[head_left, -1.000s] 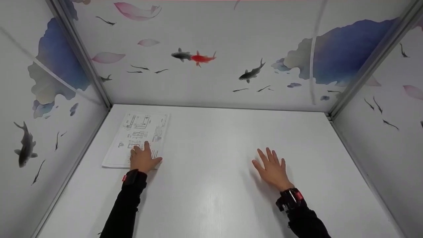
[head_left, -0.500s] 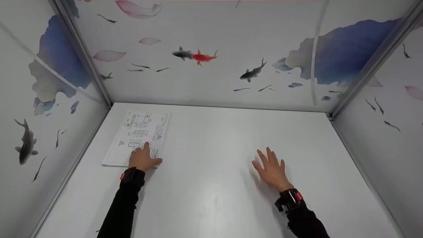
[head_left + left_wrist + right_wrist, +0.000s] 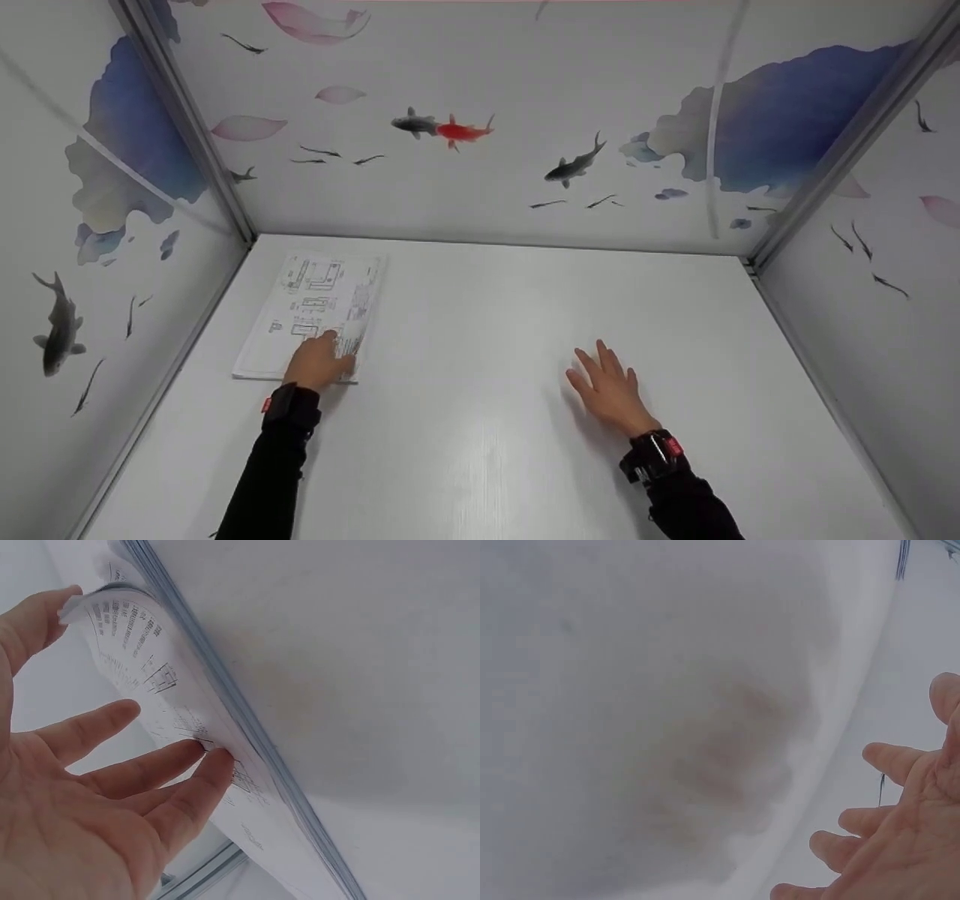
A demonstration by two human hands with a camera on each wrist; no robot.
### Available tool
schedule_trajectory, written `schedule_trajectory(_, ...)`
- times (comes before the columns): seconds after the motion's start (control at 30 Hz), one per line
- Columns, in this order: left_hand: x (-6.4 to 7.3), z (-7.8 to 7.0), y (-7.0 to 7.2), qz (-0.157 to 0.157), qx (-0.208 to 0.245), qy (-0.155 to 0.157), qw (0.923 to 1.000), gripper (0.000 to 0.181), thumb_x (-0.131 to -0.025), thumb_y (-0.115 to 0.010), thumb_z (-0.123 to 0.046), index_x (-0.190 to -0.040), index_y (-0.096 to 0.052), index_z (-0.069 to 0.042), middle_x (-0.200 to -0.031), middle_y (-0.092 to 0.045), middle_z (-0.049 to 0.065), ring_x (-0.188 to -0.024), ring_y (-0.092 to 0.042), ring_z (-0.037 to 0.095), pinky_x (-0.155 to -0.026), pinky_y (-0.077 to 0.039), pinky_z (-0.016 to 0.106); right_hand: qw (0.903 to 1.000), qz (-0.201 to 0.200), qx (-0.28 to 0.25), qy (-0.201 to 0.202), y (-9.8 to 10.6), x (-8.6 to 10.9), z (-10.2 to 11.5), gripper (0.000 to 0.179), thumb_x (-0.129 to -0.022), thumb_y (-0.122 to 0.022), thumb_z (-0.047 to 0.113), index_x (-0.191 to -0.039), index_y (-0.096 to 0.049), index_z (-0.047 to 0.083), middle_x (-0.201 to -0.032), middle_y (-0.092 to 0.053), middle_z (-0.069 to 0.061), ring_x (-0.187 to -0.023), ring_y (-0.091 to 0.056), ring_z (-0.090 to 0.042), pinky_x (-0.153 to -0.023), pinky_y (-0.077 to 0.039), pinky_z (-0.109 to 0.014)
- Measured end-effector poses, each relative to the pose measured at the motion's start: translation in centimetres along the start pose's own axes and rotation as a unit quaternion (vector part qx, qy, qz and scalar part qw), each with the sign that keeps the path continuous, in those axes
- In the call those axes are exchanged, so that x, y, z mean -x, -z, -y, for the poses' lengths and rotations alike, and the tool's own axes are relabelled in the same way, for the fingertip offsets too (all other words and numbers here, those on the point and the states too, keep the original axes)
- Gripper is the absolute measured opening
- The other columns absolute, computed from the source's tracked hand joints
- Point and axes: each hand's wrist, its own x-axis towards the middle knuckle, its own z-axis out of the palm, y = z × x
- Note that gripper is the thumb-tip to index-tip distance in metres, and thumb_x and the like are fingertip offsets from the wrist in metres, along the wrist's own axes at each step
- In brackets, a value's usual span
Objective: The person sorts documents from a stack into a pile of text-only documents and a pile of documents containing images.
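Observation:
A thick stack of printed technical drawings (image 3: pixel 300 315) lies on the white table at the left. Over its near right part is my left hand (image 3: pixel 316 364). Seen in the left wrist view, the stack's top sheet (image 3: pixel 135 637) curls up at one corner, where my left thumb (image 3: pixel 45 611) touches its edge. Two fingertips of that hand rest on the printed page, while the index finger stands apart from the thumb. My right hand (image 3: pixel 611 390) hovers over the table at the right with its fingers spread, holding nothing, and its blurred shadow shows in the right wrist view.
White panels printed with fish and petals enclose the table (image 3: pixel 480 465) at the back, left and right. Metal posts (image 3: pixel 795 202) stand at the back corners. Each wrist wears a black strap, below which are black sleeves (image 3: pixel 266 469).
My left hand has drawn slightly left and nearer, its thumb moving in from the table to the stack's edge, where the corner lifts. My right hand has shifted slightly left and nearer.

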Motion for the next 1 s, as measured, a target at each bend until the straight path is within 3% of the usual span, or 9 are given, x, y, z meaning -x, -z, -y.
schedule_trajectory(0.17,0.0,0.1,-0.4,-0.046,-0.02,-0.014,0.9986,0.026,-0.096,-0.05,-0.009,-0.11,-0.062,0.009,-0.094,-0.068,0.025,-0.078,-0.064,0.034,-0.072,-0.051,0.048,0.9996,0.016,-0.014,0.015,-0.5,0.1,1.0,0.061,-0.103,-0.04,0.049,-0.149,-0.042,0.009,-0.161,-0.017,-0.024,-0.149,-0.012,-0.045,-0.113,-0.01,-0.07)
schedule_trajectory(0.37,0.3,-0.6,0.2,-0.115,-0.012,-0.003,0.9933,0.038,-0.104,-0.039,-0.011,-0.137,-0.047,0.008,-0.114,-0.063,0.032,-0.103,-0.064,0.044,-0.086,-0.051,0.054,0.999,0.03,-0.018,0.027,-1.1,0.1,1.8,0.058,-0.103,-0.042,0.046,-0.147,-0.045,0.009,-0.161,-0.02,-0.023,-0.149,-0.014,-0.043,-0.114,-0.015,-0.067)
schedule_trajectory(0.47,0.6,-1.2,0.6,-0.134,0.003,-0.007,0.9909,0.041,-0.106,-0.037,-0.013,-0.142,-0.042,0.005,-0.12,-0.061,0.032,-0.109,-0.062,0.046,-0.09,-0.05,0.055,0.9988,0.032,-0.022,0.031,-1.2,0.1,2.1,0.056,-0.103,-0.042,0.045,-0.146,-0.046,0.008,-0.16,-0.021,-0.023,-0.149,-0.015,-0.043,-0.114,-0.017,-0.066)
schedule_trajectory(0.6,1.0,-1.8,0.4,-0.125,-0.003,-0.014,0.992,0.041,-0.107,-0.037,-0.018,-0.142,-0.045,0.002,-0.12,-0.062,0.029,-0.109,-0.062,0.044,-0.089,-0.05,0.055,0.9985,0.032,-0.024,0.037,-1.5,0.0,2.4,0.055,-0.104,-0.042,0.044,-0.145,-0.048,0.008,-0.159,-0.023,-0.024,-0.148,-0.016,-0.043,-0.115,-0.019,-0.063)
schedule_trajectory(0.87,1.6,-1.9,-1.6,-0.046,-0.081,-0.051,0.9943,0.043,-0.102,-0.046,-0.011,-0.143,-0.045,-0.002,-0.11,-0.065,0.029,-0.096,-0.065,0.042,-0.077,-0.053,0.055,0.9981,0.016,-0.029,0.052,-1.5,0.2,2.8,0.052,-0.103,-0.045,0.043,-0.141,-0.052,0.007,-0.157,-0.027,-0.025,-0.147,-0.019,-0.045,-0.113,-0.022,-0.064)
schedule_trajectory(1.0,1.8,-1.8,-3.0,-0.046,-0.109,-0.044,0.992,0.057,-0.095,-0.057,-0.013,-0.148,-0.039,-0.003,-0.11,-0.062,0.032,-0.096,-0.061,0.047,-0.075,-0.051,0.059,0.9981,0.013,-0.029,0.053,-1.4,0.3,2.7,0.052,-0.103,-0.046,0.043,-0.14,-0.053,0.007,-0.157,-0.028,-0.026,-0.146,-0.02,-0.046,-0.113,-0.023,-0.063)
